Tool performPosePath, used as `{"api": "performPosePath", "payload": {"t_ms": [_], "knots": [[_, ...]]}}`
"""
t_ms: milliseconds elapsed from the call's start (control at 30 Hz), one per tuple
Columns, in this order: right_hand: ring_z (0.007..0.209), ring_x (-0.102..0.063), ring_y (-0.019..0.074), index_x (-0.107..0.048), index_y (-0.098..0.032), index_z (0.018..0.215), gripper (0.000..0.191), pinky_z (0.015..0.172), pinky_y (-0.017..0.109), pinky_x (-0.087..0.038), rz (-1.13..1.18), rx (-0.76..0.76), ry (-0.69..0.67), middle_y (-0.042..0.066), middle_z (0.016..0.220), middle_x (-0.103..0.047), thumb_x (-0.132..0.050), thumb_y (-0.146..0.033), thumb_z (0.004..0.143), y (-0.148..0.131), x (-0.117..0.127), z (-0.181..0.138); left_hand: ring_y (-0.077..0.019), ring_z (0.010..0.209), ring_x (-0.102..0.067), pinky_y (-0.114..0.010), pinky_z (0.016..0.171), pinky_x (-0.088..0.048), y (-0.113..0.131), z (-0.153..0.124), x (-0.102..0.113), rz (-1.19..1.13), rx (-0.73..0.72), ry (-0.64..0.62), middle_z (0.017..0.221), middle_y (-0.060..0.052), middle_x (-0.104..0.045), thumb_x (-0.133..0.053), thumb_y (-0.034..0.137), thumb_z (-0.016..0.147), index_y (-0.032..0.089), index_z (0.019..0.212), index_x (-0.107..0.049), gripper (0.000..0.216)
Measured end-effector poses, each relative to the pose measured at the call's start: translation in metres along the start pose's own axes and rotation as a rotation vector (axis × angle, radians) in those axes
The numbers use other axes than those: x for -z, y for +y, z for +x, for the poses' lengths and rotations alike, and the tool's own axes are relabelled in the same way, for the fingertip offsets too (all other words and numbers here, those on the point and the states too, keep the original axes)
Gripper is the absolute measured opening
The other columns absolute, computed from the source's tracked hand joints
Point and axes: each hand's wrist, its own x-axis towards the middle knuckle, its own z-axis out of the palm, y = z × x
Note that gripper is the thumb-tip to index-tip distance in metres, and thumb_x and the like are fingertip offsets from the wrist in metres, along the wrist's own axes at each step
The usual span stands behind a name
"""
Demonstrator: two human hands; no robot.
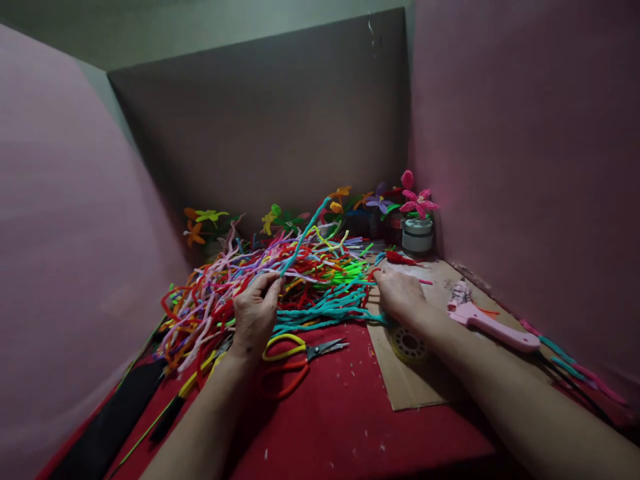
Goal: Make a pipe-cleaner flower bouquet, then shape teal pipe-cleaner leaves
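Note:
My left hand (256, 313) is closed in a pinch on a teal pipe cleaner (305, 237), which slants up and to the right above the pile. My right hand (400, 293) is closed at the right edge of the pile, over the cardboard. A bit of red pipe cleaner (373, 274) shows at its fingertips; whether it is gripped is unclear. Teal pipe cleaners (325, 312) lie between both hands, in front of a large tangle of many-coloured pipe cleaners (215, 307). Scissors (307, 352) with yellow and red handles lie open just right of my left wrist.
A cardboard sheet (400, 383) carries a tape roll (410, 343), partly under my right forearm, and a pink glue gun (495, 327). Fuzzy flowers stand behind, one pink flower (419, 203) above a grey-white pot (418, 237). Pink panels rise on both sides.

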Motion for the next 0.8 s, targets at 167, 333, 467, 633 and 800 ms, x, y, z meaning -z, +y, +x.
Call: {"api": "performPosePath", "payload": {"t_ms": [167, 333, 467, 633, 800], "knots": [[0.09, -0.058, 0.0247, -0.06, -0.01, 0.095, 0.027, 0.063, 0.028, -0.042, -0.006, 0.004, 0.153, 0.017, 0.101, -0.057, -0.039, -0.005, 0.078, 0.006, 0.003, 0.001, -0.0109, 0.059, -0.053, -0.019, 0.058, -0.041, 0.002, -0.002, -0.002, -0.055, 0.025, -0.025, 0.062, 0.002, -0.059, -0.053, 0.031, 0.076, 0.016, 0.08, -0.064, 0.019], [0.067, -0.056, 0.0145, -0.059, -0.014, 0.093, 0.018, 0.054, 0.023, -0.039, 0.755, 0.074, 0.105, 0.009, 0.086, -0.06, -0.049, -0.018, 0.079, -0.011, -0.007, -0.006, -0.011, 0.06, -0.055, -0.019, 0.059, -0.041, 0.009, -0.017, -0.011, -0.024, -0.045, -0.181, 0.068, 0.0, -0.063, -0.054, 0.032, 0.076, 0.017, 0.082, -0.065, 0.019], [0.042, -0.043, 0.0055, -0.054, -0.016, 0.095, 0.027, 0.038, 0.017, -0.031, 1.683, 0.074, -0.185, -0.003, 0.063, -0.054, -0.056, -0.035, 0.076, -0.033, -0.012, -0.015, -0.0095, 0.053, -0.051, -0.019, 0.054, -0.038, 0.022, -0.034, -0.019, 0.041, -0.128, -0.394, 0.061, 0.0, -0.06, -0.053, 0.031, 0.078, 0.018, 0.08, -0.066, 0.019], [0.043, -0.049, 0.0057, -0.057, -0.011, 0.078, 0.02, 0.037, 0.015, -0.034, 2.078, -0.081, -0.285, -0.001, 0.058, -0.056, -0.064, -0.028, 0.069, -0.037, -0.019, -0.017, -0.0089, 0.053, -0.048, -0.02, 0.053, -0.037, 0.039, -0.04, -0.022, -0.188, 0.043, -0.687, 0.066, -0.001, -0.062, -0.054, 0.033, 0.078, 0.017, 0.084, -0.066, 0.021], [0.042, -0.05, 0.0066, -0.057, -0.01, 0.068, 0.006, 0.035, 0.015, -0.036, 2.219, -0.214, -0.314, 0.0, 0.055, -0.056, -0.062, -0.011, 0.067, -0.036, -0.026, -0.015, -0.0088, 0.058, -0.051, -0.02, 0.055, -0.04, 0.042, -0.034, -0.015, -0.699, 0.403, -0.806, 0.078, -0.004, -0.063, -0.059, 0.027, 0.075, 0.017, 0.102, -0.062, 0.028]]}}
